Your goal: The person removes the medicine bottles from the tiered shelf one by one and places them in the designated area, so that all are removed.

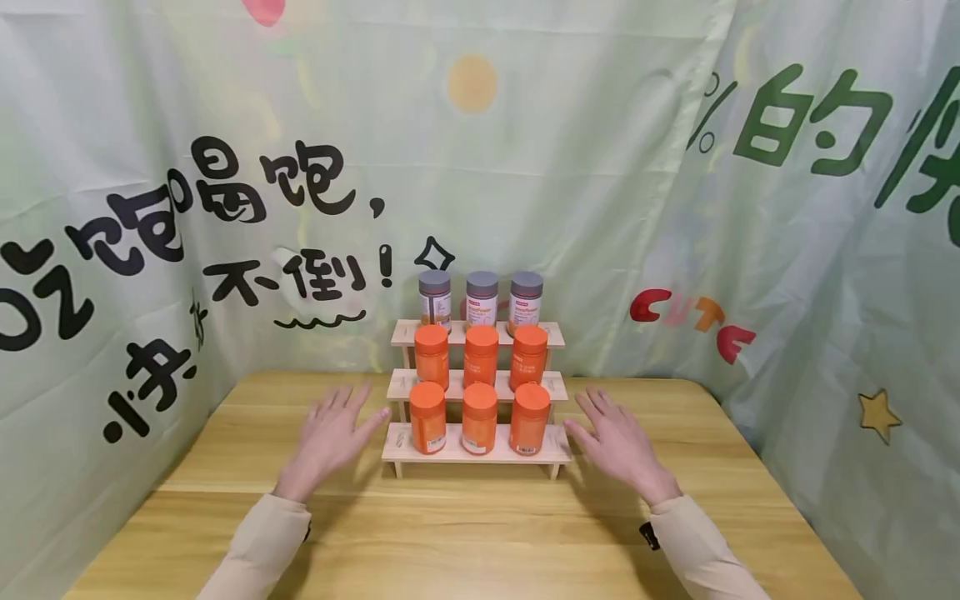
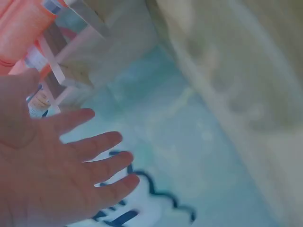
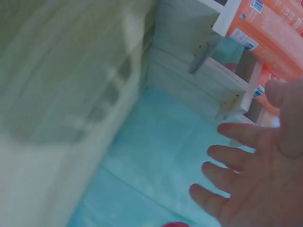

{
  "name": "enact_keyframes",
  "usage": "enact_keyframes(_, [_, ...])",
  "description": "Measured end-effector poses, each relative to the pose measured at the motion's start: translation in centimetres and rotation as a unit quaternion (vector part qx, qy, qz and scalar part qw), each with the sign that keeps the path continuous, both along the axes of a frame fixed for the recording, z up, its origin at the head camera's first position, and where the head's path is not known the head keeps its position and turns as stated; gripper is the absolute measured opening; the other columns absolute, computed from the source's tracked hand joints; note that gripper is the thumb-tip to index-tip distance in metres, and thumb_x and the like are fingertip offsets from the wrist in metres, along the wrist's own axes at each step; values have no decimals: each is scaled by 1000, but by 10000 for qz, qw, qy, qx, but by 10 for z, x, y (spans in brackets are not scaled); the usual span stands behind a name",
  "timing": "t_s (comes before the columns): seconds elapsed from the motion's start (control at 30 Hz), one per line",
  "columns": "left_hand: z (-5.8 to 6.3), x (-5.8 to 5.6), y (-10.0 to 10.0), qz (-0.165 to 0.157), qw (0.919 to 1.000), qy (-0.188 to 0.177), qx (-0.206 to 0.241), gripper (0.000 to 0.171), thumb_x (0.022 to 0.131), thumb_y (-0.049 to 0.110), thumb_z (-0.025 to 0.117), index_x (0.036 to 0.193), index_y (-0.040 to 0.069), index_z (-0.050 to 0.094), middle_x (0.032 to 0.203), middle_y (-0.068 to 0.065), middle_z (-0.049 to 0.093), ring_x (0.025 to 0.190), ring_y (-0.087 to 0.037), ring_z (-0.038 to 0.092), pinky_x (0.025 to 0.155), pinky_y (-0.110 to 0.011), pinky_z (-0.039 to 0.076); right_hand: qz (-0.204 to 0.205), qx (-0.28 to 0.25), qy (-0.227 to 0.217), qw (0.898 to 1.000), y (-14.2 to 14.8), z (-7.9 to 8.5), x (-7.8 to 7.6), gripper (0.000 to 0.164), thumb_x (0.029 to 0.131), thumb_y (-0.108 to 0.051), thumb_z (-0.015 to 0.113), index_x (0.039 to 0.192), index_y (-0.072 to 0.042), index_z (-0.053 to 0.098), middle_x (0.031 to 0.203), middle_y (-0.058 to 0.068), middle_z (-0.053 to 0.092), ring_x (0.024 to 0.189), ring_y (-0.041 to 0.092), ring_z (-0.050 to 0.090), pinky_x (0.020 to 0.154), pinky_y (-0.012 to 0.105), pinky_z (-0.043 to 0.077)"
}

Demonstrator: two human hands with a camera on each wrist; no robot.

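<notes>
A three-step wooden display rack (image 1: 477, 456) stands on the table, several bottles on it in rows of three. The bottom row has orange bottles (image 1: 479, 419), the middle row orange bottles (image 1: 481, 357) too. On the top step are bottles with grey lids (image 1: 482, 300). My left hand (image 1: 330, 437) is held beside the rack's left end, fingers straight and spread, holding nothing. On the other side my right hand (image 1: 618, 442) is spread likewise, thumb toward the bottom step. Both wrist views show bare palms, the left palm (image 2: 52, 156) and the right palm (image 3: 270, 175), apart from the rack.
The wooden table (image 1: 480, 542) reaches back to a pale printed cloth (image 1: 525, 167) that hangs behind and along both sides. A small black object (image 1: 649, 536) shows at the right sleeve cuff.
</notes>
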State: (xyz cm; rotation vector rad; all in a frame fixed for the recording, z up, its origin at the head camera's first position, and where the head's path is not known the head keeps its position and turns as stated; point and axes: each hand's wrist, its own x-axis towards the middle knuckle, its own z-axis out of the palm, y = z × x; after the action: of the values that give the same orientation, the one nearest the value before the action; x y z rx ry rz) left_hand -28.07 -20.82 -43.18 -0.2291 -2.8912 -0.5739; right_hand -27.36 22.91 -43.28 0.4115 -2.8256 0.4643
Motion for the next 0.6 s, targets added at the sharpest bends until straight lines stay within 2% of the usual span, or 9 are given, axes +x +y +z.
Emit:
enact_keyframes(0.1, [-1,-4,0,-95,9961,-144,861,68,98,54,48,147,9,41,150,-24,40,138,-48,34,111,-67,22,26,-597,68,9982,0,-4,-5,57,99,-40,55,143,-4,48,151,22,41,137,43,41,108,61,34])
enact_keyframes(0.17, [-3,-7,-1,-87,9885,-219,1496,61,97,49,55,142,8,48,145,-23,48,133,-45,43,108,-64,32,55,-1085,18,9941,-1,-5,-9,54,97,-36,59,140,-4,51,146,21,47,133,43,46,106,60,38])
enact_keyframes(0.23, [-5,-10,-3,-83,9782,-265,2060,56,95,44,60,136,7,54,137,-22,55,126,-41,52,103,-59,41,117,-1712,-106,9851,-1,-7,-12,51,96,-32,62,137,-3,54,142,21,52,129,42,50,106,56,40])
enact_keyframes(0.33, [-9,-13,-5,-70,9596,-456,2776,48,94,39,64,128,6,59,126,-18,63,115,-33,59,95,-46,50,108,-2690,-339,9625,-1,-9,-17,44,96,-27,64,131,-1,58,133,22,60,122,38,57,102,46,47])
enact_keyframes(0.37, [-10,-13,-5,-72,9525,-541,2996,45,93,37,65,126,6,61,124,-17,65,111,-31,61,93,-44,51,77,-3013,-441,9525,-1,-8,-18,42,96,-25,64,129,0,60,130,21,62,119,35,59,99,40,50])
enact_keyframes(0.43, [-12,-12,-5,-86,9381,-769,3375,40,93,31,67,123,4,62,119,-14,66,107,-28,61,89,-40,52,7,-3761,-742,9236,-1,-8,-20,39,96,-21,64,126,3,60,121,18,66,110,25,65,93,32,53])
enact_keyframes(0.53, [-15,-10,-3,-176,9240,-999,3687,36,91,20,69,122,1,62,117,-16,66,103,-28,61,87,-41,53,-90,-4624,-1163,8790,0,-7,-21,41,97,-19,63,126,8,57,107,6,70,99,14,66,85,25,54])
enact_keyframes(0.6, [-17,-9,-1,-303,9118,-1232,3905,38,90,14,69,124,-2,60,118,-19,64,101,-28,62,86,-43,53,-121,-5110,-1397,8480,0,-6,-23,43,97,-20,62,127,11,54,100,0,69,93,9,65,82,27,56])
